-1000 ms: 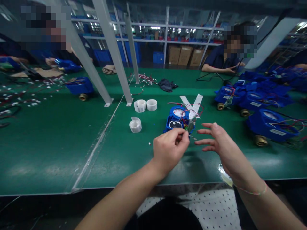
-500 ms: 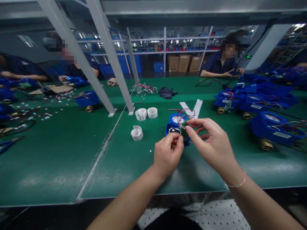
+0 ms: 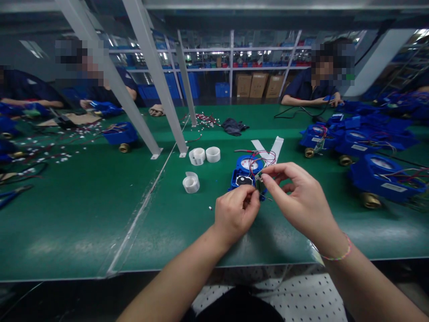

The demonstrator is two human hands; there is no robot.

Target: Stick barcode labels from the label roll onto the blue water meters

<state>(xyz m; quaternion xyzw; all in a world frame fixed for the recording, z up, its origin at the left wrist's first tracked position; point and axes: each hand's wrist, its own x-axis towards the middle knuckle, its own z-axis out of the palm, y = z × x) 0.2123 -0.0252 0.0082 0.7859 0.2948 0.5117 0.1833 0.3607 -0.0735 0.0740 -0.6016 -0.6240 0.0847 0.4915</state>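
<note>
In front of me on the green bench lies an opened blue water meter [image 3: 235,178], with a round white dial [image 3: 250,164] and a black part in a white frame [image 3: 244,180]. A small green circuit board [image 3: 259,184] stands on edge at the meter's right side. My right hand [image 3: 295,192] pinches its upper end between thumb and index finger. Close by, my left hand [image 3: 236,213] is closed in a pinch at the board's lower edge; its fingertips partly hide the spot. Thin red and dark wires [image 3: 256,156] loop above the dial.
Rolls of white tape [image 3: 213,154] sit left of the meter, and white strips [image 3: 276,147] lie behind it. More blue meters [image 3: 385,179] with brass ends crowd the right. Metal posts [image 3: 161,89] rise at left. Co-workers sit across the bench, one at right [image 3: 308,89].
The circuit board and both hands have shifted slightly, and more of the black part and the board now shows. Across the bench, the right-hand co-worker's hands have moved a little.
</note>
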